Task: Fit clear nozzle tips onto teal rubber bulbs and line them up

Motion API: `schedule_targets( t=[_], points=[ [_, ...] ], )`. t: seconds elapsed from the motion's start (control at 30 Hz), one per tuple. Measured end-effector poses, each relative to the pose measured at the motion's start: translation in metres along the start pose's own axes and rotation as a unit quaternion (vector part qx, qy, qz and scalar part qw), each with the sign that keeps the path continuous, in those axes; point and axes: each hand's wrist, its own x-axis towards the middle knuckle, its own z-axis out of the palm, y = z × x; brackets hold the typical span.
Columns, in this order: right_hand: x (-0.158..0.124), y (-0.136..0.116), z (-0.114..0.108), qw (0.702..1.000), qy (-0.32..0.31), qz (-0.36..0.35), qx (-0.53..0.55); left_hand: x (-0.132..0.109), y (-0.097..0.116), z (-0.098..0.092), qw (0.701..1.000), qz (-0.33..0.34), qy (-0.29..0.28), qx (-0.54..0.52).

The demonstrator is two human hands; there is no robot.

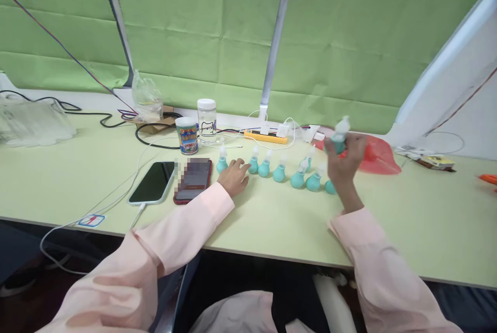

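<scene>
Bulbs (279, 172) of teal, round-bottomed with translucent pointed tips, stand in an uneven row on the pale yellow-green bench (272, 224). The person's right hand (347, 159), raised at the row's right end, has its grip pinched around another teal bulb (339, 141), tip upward. The left hand (233, 177), grip loosely spread, lies between the two leftmost bulbs; I cannot tell whether it touches one.
</scene>
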Motion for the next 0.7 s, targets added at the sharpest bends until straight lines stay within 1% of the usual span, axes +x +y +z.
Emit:
schedule_targets(
  t=[0.03,0.07,0.13,0.17,0.23,0.3,0.37,0.47,0.53,0.7],
  points=[
    [0.007,0.017,-0.002,0.999,0.004,0.028,-0.027,0.0,-0.002,0.003,0.998,-0.016,-0.029,0.05],
    [0.012,0.034,-0.004,0.997,-0.015,0.051,-0.054,0.0,-0.003,0.006,0.994,-0.029,-0.054,0.087],
    [0.014,0.069,-0.005,0.985,-0.094,0.096,-0.113,0.0,-0.005,0.01,0.987,-0.044,-0.087,0.13],
    [0.011,0.084,-0.006,0.971,-0.144,0.126,-0.143,0.0,-0.006,0.011,0.984,-0.044,-0.098,0.141],
    [0.003,0.107,-0.005,0.935,-0.239,0.189,-0.182,0.0,-0.006,0.012,0.981,-0.039,-0.116,0.152],
    [-0.006,0.121,-0.004,0.9,-0.309,0.232,-0.2,0.0,-0.007,0.012,0.979,-0.032,-0.128,0.156],
    [-0.011,0.127,-0.003,0.888,-0.325,0.252,-0.207,0.001,-0.007,0.011,0.979,-0.029,-0.13,0.155],
    [-0.013,0.127,-0.001,0.903,-0.29,0.24,-0.208,0.003,-0.006,0.012,0.982,-0.033,-0.117,0.144],
    [-0.013,0.125,-0.001,0.91,-0.278,0.227,-0.207,0.004,-0.007,0.013,0.986,-0.038,-0.105,0.127],
    [-0.01,0.117,-0.002,0.901,-0.307,0.232,-0.202,0.005,-0.013,0.018,0.996,-0.055,-0.045,0.044]
  ],
)
